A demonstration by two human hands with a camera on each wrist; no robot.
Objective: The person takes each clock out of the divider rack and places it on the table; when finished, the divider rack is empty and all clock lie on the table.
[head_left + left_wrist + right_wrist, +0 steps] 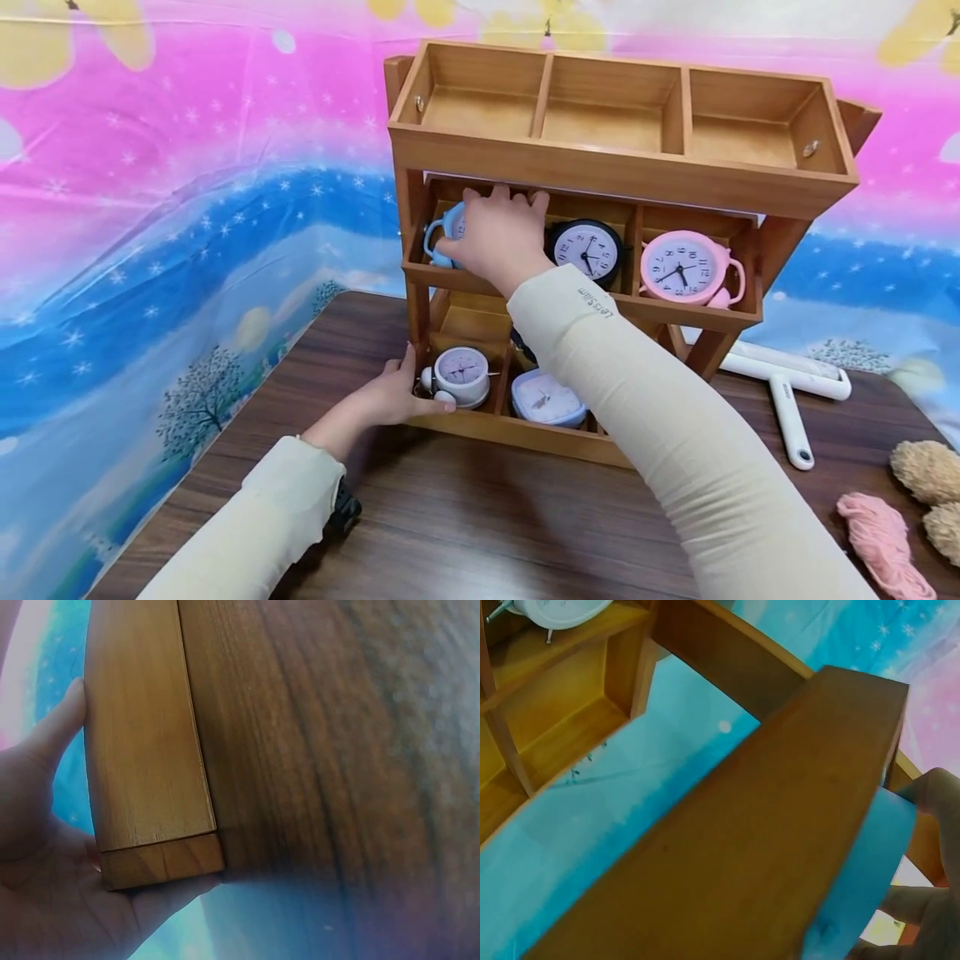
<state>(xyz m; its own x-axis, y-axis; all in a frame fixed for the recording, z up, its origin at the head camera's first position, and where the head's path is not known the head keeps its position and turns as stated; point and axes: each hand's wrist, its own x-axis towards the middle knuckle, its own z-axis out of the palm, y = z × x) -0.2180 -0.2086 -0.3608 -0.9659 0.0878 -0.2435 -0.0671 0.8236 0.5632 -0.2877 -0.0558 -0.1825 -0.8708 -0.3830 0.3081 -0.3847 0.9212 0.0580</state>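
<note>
A wooden three-tier shelf (622, 162) stands on the dark table. My right hand (498, 233) reaches into the middle tier's left compartment and grips a blue alarm clock (453, 222), partly hidden behind it. In the right wrist view, fingers (911, 906) hold the edge of the blue clock (866, 870). Low on the left, my left hand (390, 396) holds the shelf's bottom corner, beside a white twin-bell alarm clock (461, 379). The left wrist view shows thumb and palm around the wooden corner (150, 750). A black clock (587, 252) and a pink clock (682, 267) share the middle tier.
A pale blue square clock (547, 398) lies in the bottom tier, partly behind my right sleeve. The top tier has three compartments. To the right are a white T-shaped roller tool (787, 379), pink yarn (885, 542) and fluffy tan balls (926, 471). A printed cloth (247, 217) hangs behind.
</note>
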